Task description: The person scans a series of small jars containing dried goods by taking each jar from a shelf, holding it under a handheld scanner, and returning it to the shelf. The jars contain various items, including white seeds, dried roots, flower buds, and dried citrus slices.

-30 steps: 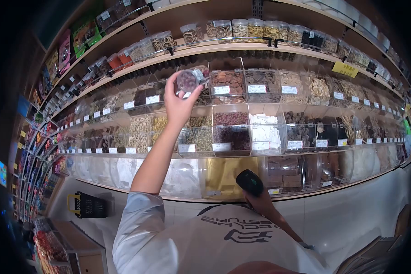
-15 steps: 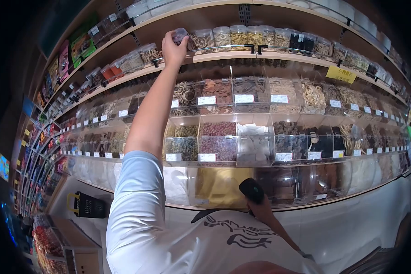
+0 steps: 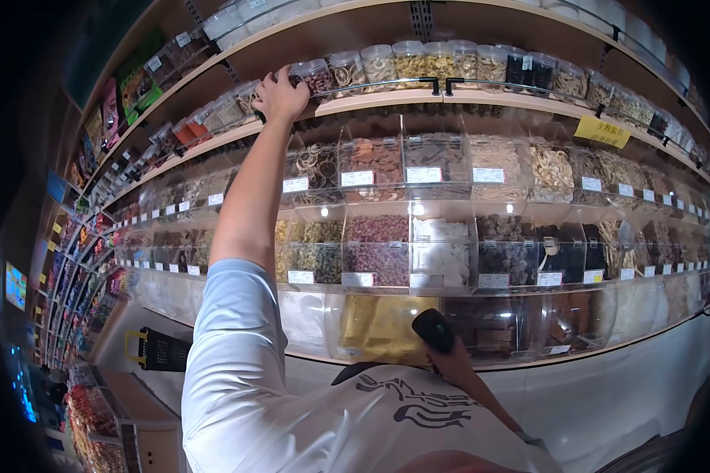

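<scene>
My left hand [image 3: 280,94] is clamped on a small clear jar [image 3: 312,77], seating it on the upper shelf [image 3: 386,98] beside its row. My right hand [image 3: 450,364] grips a black scanner [image 3: 434,329]. Next I'd judge: release cleanly, without nudging neighbouring jars [image 3: 418,61].

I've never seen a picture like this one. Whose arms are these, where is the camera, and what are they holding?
The camera sits on a person's head and looks down over their own body, so the rounded picture bends the shelves. Their left hand reaches up to the top shelf and grips a small clear jar standing in a row of similar jars. Their right hand, low by the chest, holds a black handheld scanner. Below are clear bins of dried goods with labels.
</scene>
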